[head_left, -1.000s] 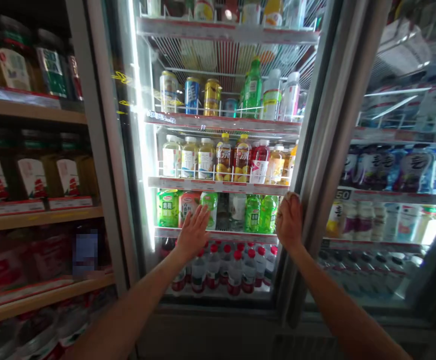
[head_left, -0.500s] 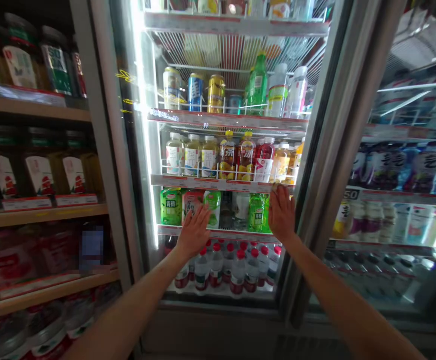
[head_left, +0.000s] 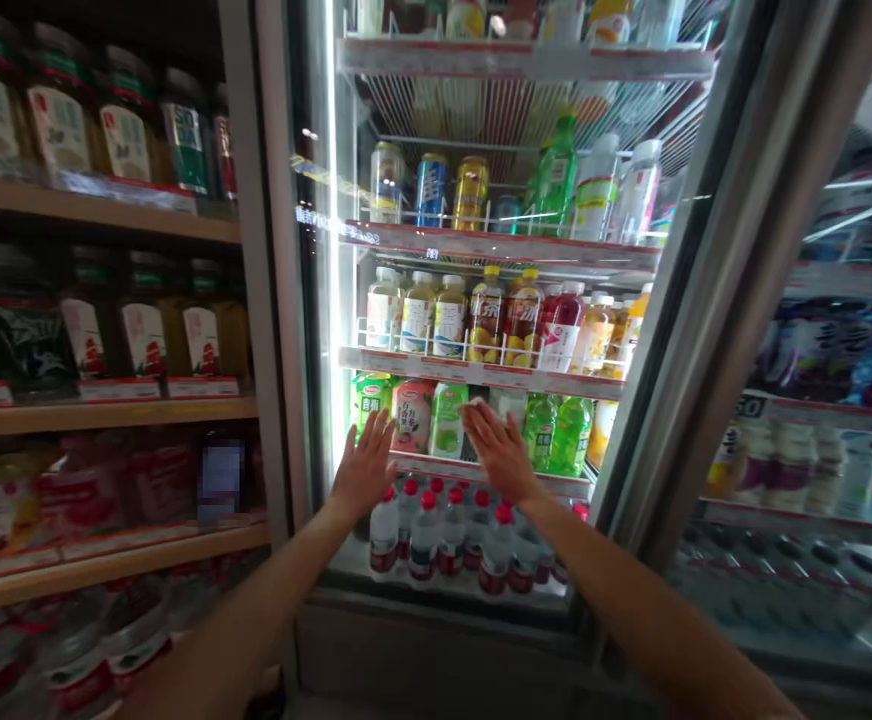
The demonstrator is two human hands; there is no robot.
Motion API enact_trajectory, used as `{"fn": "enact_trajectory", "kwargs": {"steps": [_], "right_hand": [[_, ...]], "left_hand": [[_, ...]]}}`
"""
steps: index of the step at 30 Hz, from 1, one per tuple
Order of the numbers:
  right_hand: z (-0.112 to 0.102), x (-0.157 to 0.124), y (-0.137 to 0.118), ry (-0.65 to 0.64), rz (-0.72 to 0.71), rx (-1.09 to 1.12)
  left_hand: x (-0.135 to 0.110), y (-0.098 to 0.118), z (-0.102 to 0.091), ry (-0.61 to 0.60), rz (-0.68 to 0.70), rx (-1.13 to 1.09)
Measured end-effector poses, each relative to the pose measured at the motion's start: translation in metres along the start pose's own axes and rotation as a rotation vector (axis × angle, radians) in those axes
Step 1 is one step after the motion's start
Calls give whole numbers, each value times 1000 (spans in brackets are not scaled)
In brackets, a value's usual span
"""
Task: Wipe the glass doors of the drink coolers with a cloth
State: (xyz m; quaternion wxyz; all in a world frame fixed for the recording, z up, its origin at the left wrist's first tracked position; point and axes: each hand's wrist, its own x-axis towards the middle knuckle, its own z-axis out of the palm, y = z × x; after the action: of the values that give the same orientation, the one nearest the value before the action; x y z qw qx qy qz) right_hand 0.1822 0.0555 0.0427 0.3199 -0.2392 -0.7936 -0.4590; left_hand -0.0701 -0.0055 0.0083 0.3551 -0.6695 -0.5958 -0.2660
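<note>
My left hand (head_left: 365, 468) is raised in front of the lit drinks fridge, fingers stretched out and holding nothing visible. It overlaps a green drink bottle (head_left: 370, 392) and is near a pink-labelled bottle (head_left: 410, 418). My right hand (head_left: 502, 452) also has its fingers extended, its tips close to a pale green bottle (head_left: 448, 425). A small pale patch shows at those fingertips; I cannot make out what it is. Reflections suggest glass before the shelves, but whether either palm touches it is unclear. Two green bottles (head_left: 572, 436) stand right of my right hand.
Below my hands are several red-capped bottles (head_left: 422, 545). A shelf above has tea and juice bottles (head_left: 524, 320); higher up stand cans (head_left: 470, 192) and a green bottle (head_left: 558, 172). A metal door frame (head_left: 713, 300) borders the right. Wooden shelves (head_left: 106, 420) with bottles are at left.
My right hand has moved left and slightly down, from the fridge's right side toward its middle. My left hand is now further left against the bottles. The view has shifted left.
</note>
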Motion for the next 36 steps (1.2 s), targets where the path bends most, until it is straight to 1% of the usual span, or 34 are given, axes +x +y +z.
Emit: {"fn": "enact_trajectory", "kwargs": {"steps": [3,4,5,9,10,11,14,15,16,19,20,21,24,25,26,27,30,31,32,33,36], "right_hand": [[8,-5,-21,-55,-213,73],[10,-3,-26,-64,-242,92],[11,2,-29,-65,-233,102],[15,34,-35,-31,-45,111],[16,40,-38,-27,-36,123],[18,43,-42,-34,-61,143],[21,48,-55,-76,-218,205],[21,52,-58,-80,-238,217],[22,57,-60,-74,-226,221],[24,71,-66,-23,-83,202],[26,73,-68,-15,-62,197],[28,73,-71,-17,-82,199],[33,67,-78,-71,-291,244],[34,67,-78,-87,-339,257],[33,70,-76,-93,-347,264],[32,75,-72,-87,-314,262],[26,91,-61,-33,-129,237],[24,91,-60,-22,-98,231],[24,89,-61,-21,-99,228],[24,83,-65,-31,-133,230],[29,63,-81,-94,-310,259]], "left_hand": [[-10,-10,0,-30,-18,-6],[-12,-14,1,-34,-24,-7],[-14,-18,1,-34,-31,-7],[-16,-33,2,-18,-69,1],[-17,-35,2,-21,-73,1],[-17,-38,2,-28,-73,0],[-17,-43,-1,-51,-59,1],[-17,-44,-2,-57,-56,3],[-17,-46,-2,-63,-57,6],[-16,-50,-4,-79,-76,14],[-16,-52,-4,-83,-79,17],[-17,-53,-5,-86,-81,19],[-17,-56,-5,-88,-96,25],[-17,-57,-5,-87,-103,25],[-17,-58,-5,-87,-107,24],[-17,-59,-5,-86,-108,22],[-16,-61,-4,-77,-102,17],[-16,-62,-3,-71,-101,19],[-16,-62,-3,-63,-100,24],[-16,-62,-2,-57,-98,28],[-17,-63,-2,-42,-85,39]]}}
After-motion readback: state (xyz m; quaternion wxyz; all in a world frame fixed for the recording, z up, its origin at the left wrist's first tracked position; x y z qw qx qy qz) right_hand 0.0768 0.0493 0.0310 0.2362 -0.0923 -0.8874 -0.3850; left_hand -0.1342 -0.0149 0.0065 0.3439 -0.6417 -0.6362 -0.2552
